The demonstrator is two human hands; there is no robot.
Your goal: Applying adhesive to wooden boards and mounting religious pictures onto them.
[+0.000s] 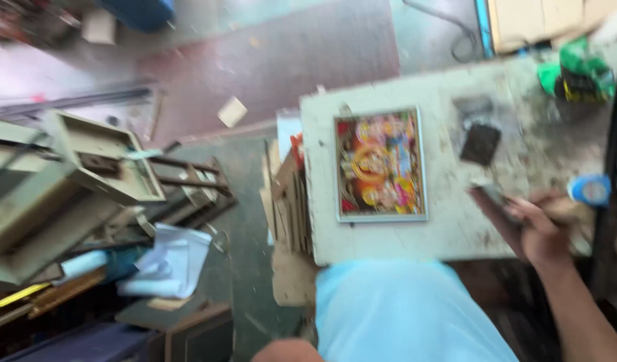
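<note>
The view is motion-blurred. A framed colourful picture [381, 164] lies flat on a worn pale worktable [449, 234]. My right hand [536, 228] is over the table's near right part, to the right of the picture, fingers closed around a small dark tool whose kind I cannot make out. My left hand is out of view; only a bit of arm shows at the bottom edge [288, 352]. A dark flat piece [480, 143] lies on the table beyond my right hand. My light blue shirt [402, 315] fills the lower middle.
A blue round object [590, 190] and a green object [576, 70] sit at the table's right. Cardboard sheets [291, 201] lean against the table's left side. A pale green machine [87, 174], white papers [167, 261] and clutter stand on the floor at left.
</note>
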